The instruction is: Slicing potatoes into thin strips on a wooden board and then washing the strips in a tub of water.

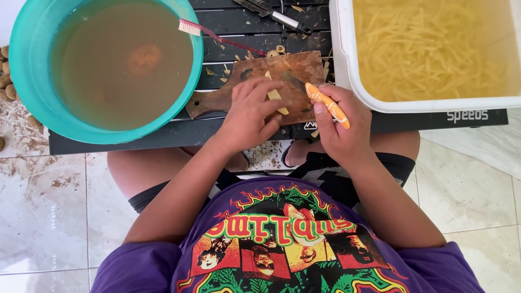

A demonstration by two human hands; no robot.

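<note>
A small brown wooden cutting board [296, 65] lies on a low black slatted table [163, 133]. My left hand [247, 111] presses down on pale yellow potato pieces [275, 94] on the board. My right hand [339, 127] grips a knife with an orange handle [328, 103]; its blade points toward the potato and is mostly hidden by my fingers.
A teal basin [32, 81] of murky water with a potato sunk in it sits at left, a pink toothbrush [211, 35] on its rim. A white tub [347, 65] of cut potato strips in water is at right. Another knife [282, 17] lies behind. Unpeeled potatoes [5, 81] lie on the tiled floor.
</note>
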